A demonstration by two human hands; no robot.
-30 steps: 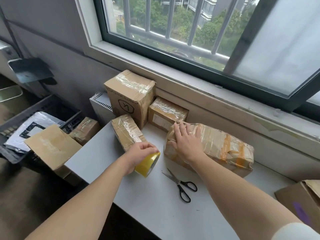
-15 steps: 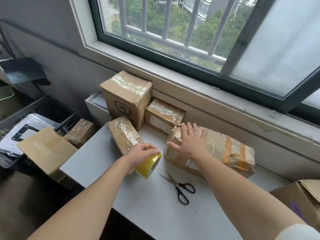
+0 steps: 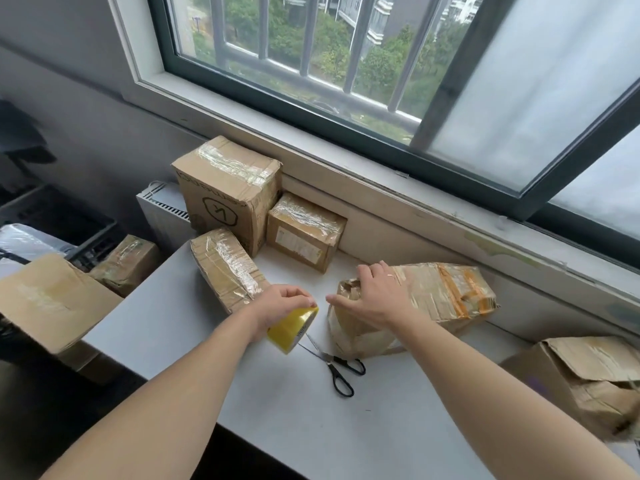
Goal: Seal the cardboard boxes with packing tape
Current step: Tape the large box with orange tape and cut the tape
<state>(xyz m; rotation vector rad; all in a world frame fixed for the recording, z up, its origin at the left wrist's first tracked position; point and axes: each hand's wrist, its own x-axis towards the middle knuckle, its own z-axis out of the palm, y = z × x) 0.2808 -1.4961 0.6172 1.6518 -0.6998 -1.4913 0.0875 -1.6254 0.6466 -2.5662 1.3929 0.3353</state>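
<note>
**Tape roll in the left hand, right hand flat on a crumpled box**

Black-handled scissors [image 3: 341,370] lie closest, in the middle of the grey surface [image 3: 207,362], their blades pointing towards the tape roll. Just past them the left hand [image 3: 280,306] grips the yellow packing tape roll [image 3: 292,329], fingers curled over its rim. The roll is tilted, and whether it touches the surface cannot be told.

A small gap to its right, the right hand [image 3: 372,299] lies palm-down on the left end of a crumpled, tape-wrapped box [image 3: 440,299]. Its fingers are laid over the top and its thumb is stretched towards the roll, not closed round anything. This box lies lengthwise near the far edge, with orange strips across its right end.

A torn box [image 3: 588,372] sits at the right edge. Behind the left hand a small taped box [image 3: 225,268] lies near the left edge. Beyond it, at the far left corner, stand a tall box [image 3: 225,188] and a labelled box [image 3: 304,233].
</note>
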